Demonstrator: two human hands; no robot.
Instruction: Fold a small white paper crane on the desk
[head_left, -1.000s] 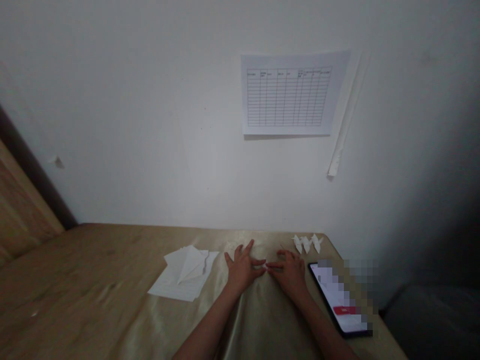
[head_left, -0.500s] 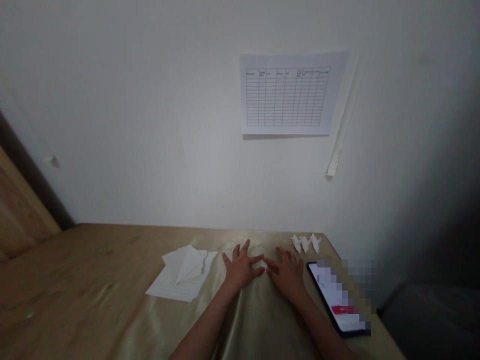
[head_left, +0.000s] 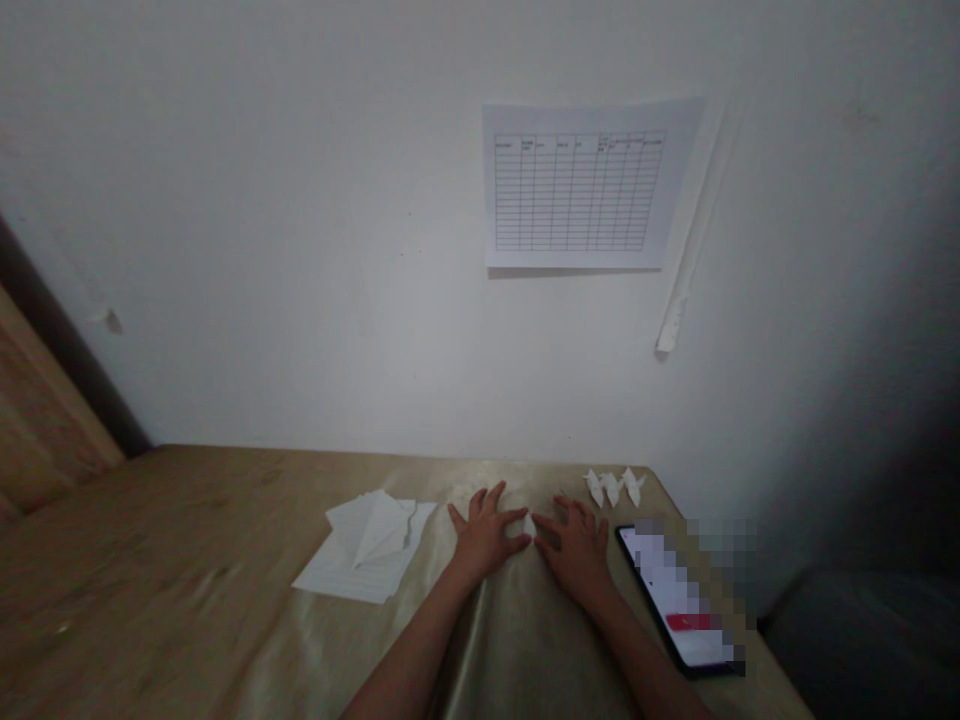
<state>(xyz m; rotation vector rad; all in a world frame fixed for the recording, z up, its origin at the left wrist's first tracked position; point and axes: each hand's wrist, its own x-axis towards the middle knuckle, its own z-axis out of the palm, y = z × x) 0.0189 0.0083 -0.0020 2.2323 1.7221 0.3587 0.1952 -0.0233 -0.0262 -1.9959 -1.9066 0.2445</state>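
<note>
A small piece of folded white paper (head_left: 529,526) is pinned between my two hands, low over the cloth-covered table. My left hand (head_left: 486,535) holds its left side with thumb and index finger, the other fingers spread. From the opposite side my right hand (head_left: 576,545) grips it the same way, its remaining fingers fanned out. Most of the paper's edges are hidden by the fingertips. Just beyond my right hand, three small folded paper figures, perhaps cranes (head_left: 612,489), stand in a row.
Left of my hands lies a stack of white paper sheets (head_left: 352,575) with a partly folded one on top. A lit phone (head_left: 679,640) rests on the table's right side. A printed grid sheet (head_left: 577,190) hangs on the wall behind the table (head_left: 187,560).
Between the fingertips, slightly more of the folded paper shows now. Both hands stay in nearly the same place; the view has shifted very slightly.
</note>
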